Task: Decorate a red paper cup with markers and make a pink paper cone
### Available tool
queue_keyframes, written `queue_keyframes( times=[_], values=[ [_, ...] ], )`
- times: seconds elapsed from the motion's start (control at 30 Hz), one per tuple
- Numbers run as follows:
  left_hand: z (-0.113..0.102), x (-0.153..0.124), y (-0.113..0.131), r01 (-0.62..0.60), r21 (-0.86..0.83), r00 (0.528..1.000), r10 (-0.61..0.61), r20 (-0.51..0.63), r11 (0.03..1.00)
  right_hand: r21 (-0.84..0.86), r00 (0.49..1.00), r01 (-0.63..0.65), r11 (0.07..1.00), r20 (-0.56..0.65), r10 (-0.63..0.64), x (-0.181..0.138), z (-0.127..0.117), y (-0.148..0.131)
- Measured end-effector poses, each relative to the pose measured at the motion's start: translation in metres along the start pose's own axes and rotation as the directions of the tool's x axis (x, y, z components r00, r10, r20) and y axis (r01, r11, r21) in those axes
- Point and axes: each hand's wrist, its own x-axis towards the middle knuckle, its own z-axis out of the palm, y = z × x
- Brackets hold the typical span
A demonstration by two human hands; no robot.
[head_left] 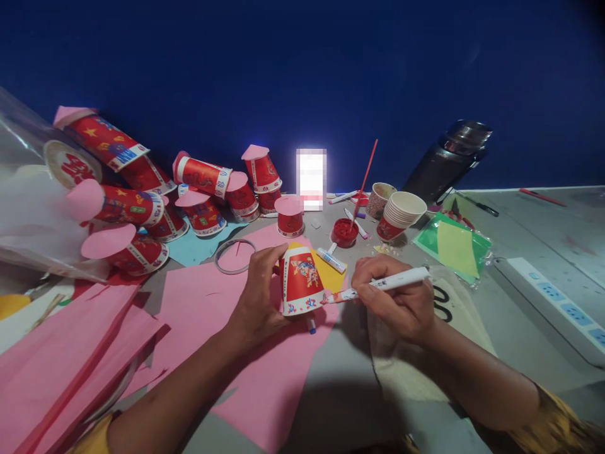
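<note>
My left hand (262, 284) is closed around a red paper cup (301, 277), which it holds upside down and slightly tilted above the pink paper (203, 315). Small blue and red marks run along the cup's white rim band. Between the fingers of my right hand (394, 299) is a white marker (401, 277) with an orange-red tip end. That tip reaches the right side of the cup's rim band. Behind the cup lie a yellow paper piece (336, 277) and a small glue tube (331, 258). A blue-ended pen partly shows under the cup.
Several red cups with pink paper tops (203, 211) are stacked at the left and back. A red paint pot (345, 233) with a brush, a stack of paper cups (399, 214), a black flask (444, 161) and a power strip (551, 302) occupy the right. A lit, blurred screen (311, 176) stands at the wall.
</note>
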Motion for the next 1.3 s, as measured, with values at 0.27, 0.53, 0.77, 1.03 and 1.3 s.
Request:
queue_keyframes(
  times=[0.27,0.53,0.77,1.03,1.3],
  values=[
    [0.002,0.002,0.002,-0.004,-0.046,1.000,0.003,-0.021,0.999,-0.011,1.000,-0.007,1.000,0.002,0.007,0.001,0.001,-0.001],
    [0.004,-0.002,-0.001,0.008,-0.038,0.999,-0.009,-0.039,0.999,0.061,0.995,-0.020,0.998,-0.097,0.025,-0.002,0.000,0.002],
    [0.008,-0.004,-0.005,0.048,-0.069,0.986,-0.058,-0.158,0.996,0.116,0.986,-0.067,0.991,-0.141,0.083,0.001,-0.004,0.002],
    [0.006,-0.004,0.002,0.109,-0.101,0.992,-0.115,-0.060,0.989,0.131,0.974,-0.074,0.989,-0.204,0.099,0.002,-0.001,0.010],
    [-0.001,-0.001,0.002,0.097,-0.050,0.995,-0.095,0.037,0.994,-0.243,0.986,0.107,0.964,0.148,-0.072,0.009,0.000,0.019]
  ],
)
